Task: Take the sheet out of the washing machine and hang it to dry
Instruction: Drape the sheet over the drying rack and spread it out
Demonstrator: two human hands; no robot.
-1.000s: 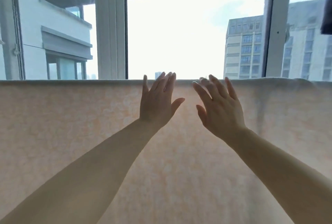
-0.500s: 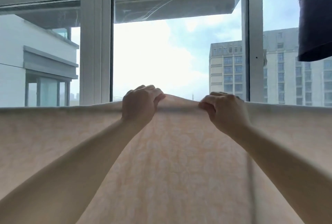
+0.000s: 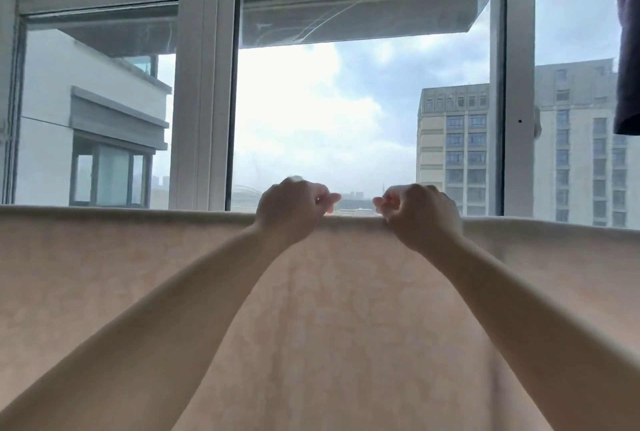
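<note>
Fingers (image 3: 320, 200) on my left hand (image 3: 291, 211) are curled into a loose fist just above the top fold of the sheet (image 3: 329, 309), the thumb and forefinger tips pointing inward toward the other hand. My right hand (image 3: 420, 214) mirrors it, fingers curled, the heel of the hand pressed against the fold. From this angle I cannot tell whether either hand actually has cloth pinched in it or only rests on the edge; the fingertips that show appear closed on nothing.

No writing, label or brand is readable anywhere I look: the sheet carries only a faint pale blossom-like pattern on a peach ground.

That sheet hangs draped over a horizontal line or rail that I cannot see, its top fold running nearly level across the whole width of the view and its face filling everything below. The fold dips slightly between the two hands, which are near each other but apart, with a clear gap of sky between the fingertips.

Beyond the fold stands the window frame (image 3: 199, 91), white uprights left and right of centre, with an apartment block (image 3: 453, 153) outside. At the upper right edge a dark garment (image 3: 628, 50) hangs down, well clear of my right hand. Open room lies along the fold to both sides.
</note>
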